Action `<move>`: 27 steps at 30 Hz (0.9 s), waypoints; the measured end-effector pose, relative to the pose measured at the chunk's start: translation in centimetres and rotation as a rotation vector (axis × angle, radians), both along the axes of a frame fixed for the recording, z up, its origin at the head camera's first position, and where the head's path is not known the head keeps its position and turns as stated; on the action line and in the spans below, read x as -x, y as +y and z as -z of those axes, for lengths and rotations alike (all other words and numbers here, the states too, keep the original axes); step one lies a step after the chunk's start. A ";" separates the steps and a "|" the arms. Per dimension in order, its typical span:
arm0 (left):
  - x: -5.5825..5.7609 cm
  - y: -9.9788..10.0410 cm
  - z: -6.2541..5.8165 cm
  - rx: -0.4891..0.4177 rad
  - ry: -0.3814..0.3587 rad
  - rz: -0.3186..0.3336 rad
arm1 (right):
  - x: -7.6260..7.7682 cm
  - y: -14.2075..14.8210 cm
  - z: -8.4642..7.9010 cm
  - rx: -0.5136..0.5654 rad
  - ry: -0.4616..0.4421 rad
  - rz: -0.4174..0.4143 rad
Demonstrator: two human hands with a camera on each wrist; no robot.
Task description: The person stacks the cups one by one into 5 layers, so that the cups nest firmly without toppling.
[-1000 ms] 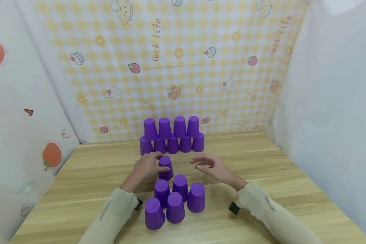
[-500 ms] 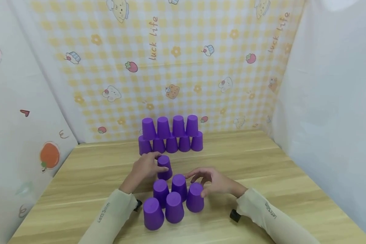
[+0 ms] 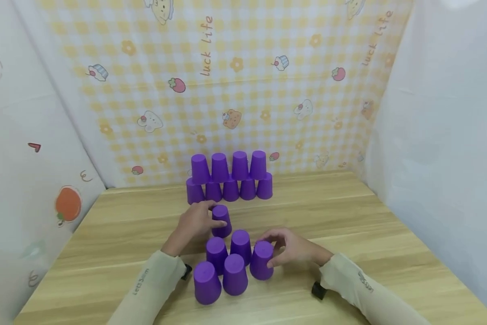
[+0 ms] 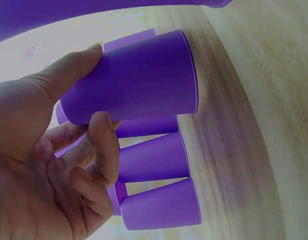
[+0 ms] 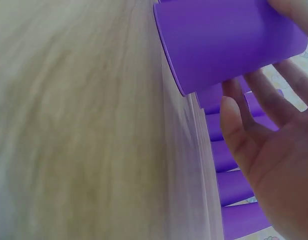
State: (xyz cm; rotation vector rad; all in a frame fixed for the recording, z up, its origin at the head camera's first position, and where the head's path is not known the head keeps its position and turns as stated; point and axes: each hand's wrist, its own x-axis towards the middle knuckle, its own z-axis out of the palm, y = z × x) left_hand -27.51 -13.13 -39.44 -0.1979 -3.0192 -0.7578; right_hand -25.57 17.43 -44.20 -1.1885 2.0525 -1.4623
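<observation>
In the head view my left hand [image 3: 193, 224] grips an upside-down purple cup [image 3: 222, 223] at mid-table, thumb on the near side. The left wrist view shows this cup [image 4: 138, 77] between thumb and fingers, the other fingers curled below it. My right hand [image 3: 294, 248] holds another upside-down purple cup [image 3: 261, 261], the rightmost of the near group. Its thumb lies on the near side and its fingers pass behind. Seen from the right wrist, that cup [image 5: 224, 42] has the thumb above and fingers beneath. Both cups look upright on the table.
Several more upside-down purple cups [image 3: 235, 275] stand close together in front of the hands. Behind, a two-level wall of purple cups [image 3: 230, 188] stands near the table's [image 3: 332, 203] back edge. A checked cloth [image 3: 267, 81] hangs behind, with white sheets on both sides.
My right hand has come leftward and nearer to me, from free air onto the rightmost cup of the near group, which it now grips. The left hand stays on its cup.
</observation>
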 end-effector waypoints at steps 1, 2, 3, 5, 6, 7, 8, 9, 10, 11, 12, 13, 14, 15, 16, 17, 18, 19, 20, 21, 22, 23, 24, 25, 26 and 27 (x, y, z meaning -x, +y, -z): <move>0.1 0.1 0.0 -0.001 0.000 0.002 | 0.0 0.0 -0.1 -0.003 -0.008 0.019; 0.1 0.2 -0.1 -0.002 0.001 0.003 | 0.1 0.1 -0.1 -0.007 -0.013 0.046; 0.2 0.2 -0.1 -0.001 0.003 0.003 | 0.2 0.1 -0.2 -0.011 -0.010 0.076; 0.3 0.3 -0.1 -0.004 0.007 0.004 | 0.2 0.0 -0.3 -0.016 -0.014 0.139; 0.3 0.3 -0.1 -0.007 0.006 0.006 | 0.1 -0.1 -0.4 -0.016 -0.029 0.167; 0.3 0.3 -0.1 -0.009 0.001 0.005 | 0.0 -0.3 -0.4 -0.011 -0.039 0.193; 0.3 0.2 -0.1 -0.013 -0.002 0.009 | -0.1 -0.4 -0.4 -0.007 -0.045 0.221; 0.2 0.1 0.0 -0.017 -0.004 0.011 | -0.2 -0.7 -0.3 0.000 -0.055 0.245; 0.2 0.0 0.0 -0.021 -0.007 0.014 | -0.3 -0.9 -0.1 0.009 -0.062 0.265; 0.2 -0.1 0.0 -0.025 -0.012 0.017 | -0.3 -1.1 0.1 0.020 -0.070 0.281; 0.1 -0.2 0.0 -0.029 -0.017 0.019 | -0.4 -1.3 0.3 0.027 -0.074 0.298; 0.0 -0.3 0.1 -0.031 -0.021 0.018 | -0.5 -1.4 0.7 0.029 -0.067 0.318; 0.0 -0.4 0.1 -0.034 -0.022 0.021 | -0.5 -1.5 1.0 0.028 -0.062 0.340; -0.1 -0.5 0.2 -0.036 -0.024 0.023 | -0.6 -1.6 1.2 0.027 -0.063 0.359; 0.0 -0.5 0.3 -0.042 -0.027 0.025 | -0.6 -1.6 1.4 0.024 -0.065 0.376; 0.0 -0.4 0.3 -0.050 -0.031 0.026 | -0.7 -1.5 1.5 0.018 -0.070 0.391; 0.1 -0.4 0.4 -0.058 -0.034 0.029 | -0.7 -1.4 1.5 0.006 -0.071 0.406; 0.2 -0.3 0.5 -0.067 -0.036 0.033 | -0.6 -1.2 1.6 -0.004 -0.072 0.417; 0.3 -0.2 0.7 -0.076 -0.040 0.038 | -0.6 -1.1 1.5 -0.011 -0.074 0.418; 0.4 -0.1 0.8 -0.087 -0.043 0.041 | -0.5 -0.9 1.4 -0.020 -0.077 0.418; 0.4 -0.1 0.9 -0.098 -0.042 0.046 | -0.4 -0.8 1.4 -0.028 -0.076 0.417; 0.5 -0.1 0.9 -0.110 -0.042 0.047 | -0.2 -0.7 1.3 -0.035 -0.071 0.415; 0.6 -0.2 1.0 -0.121 -0.038 0.052 | 0.1 -0.8 1.2 -0.040 -0.066 0.413; 0.6 -0.3 1.0 -0.134 -0.035 0.054 | 0.3 -0.9 1.1 -0.043 -0.059 0.411; 0.6 -0.6 1.0 -0.150 -0.032 0.055 | 0.7 -1.1 1.0 -0.044 -0.054 0.409; 0.6 -0.9 1.0 -0.164 -0.030 0.051 | 1.0 -1.4 1.0 -0.045 -0.045 0.403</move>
